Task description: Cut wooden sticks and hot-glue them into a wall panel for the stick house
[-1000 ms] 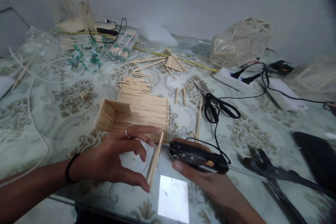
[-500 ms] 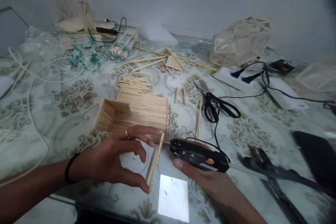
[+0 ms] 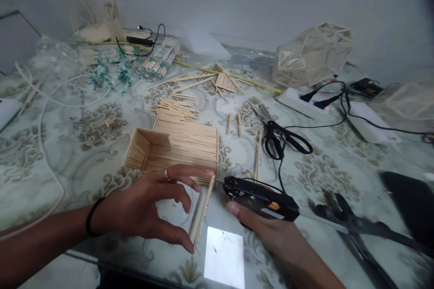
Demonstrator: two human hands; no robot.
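Note:
My left hand point(image 3: 152, 205) pinches a small panel of glued wooden sticks point(image 3: 202, 212) on edge, index finger on its far end and thumb at its near end. My right hand point(image 3: 271, 230) grips a black hot glue gun point(image 3: 259, 198), its nozzle touching the panel's top far corner. Just beyond lies a stick-built tray point(image 3: 176, 149) with one raised wall at its left side.
Loose sticks point(image 3: 174, 109) lie behind the tray. Black-handled scissors point(image 3: 281, 137) and the glue gun's cord sit to the right, more dark tools point(image 3: 352, 226) at the near right. A white power strip point(image 3: 300, 101) and stick-frame polyhedron point(image 3: 312, 54) stand farther back.
The glue gun and my right hand have edged slightly up and right along the panel's top end. My left hand keeps the same hold.

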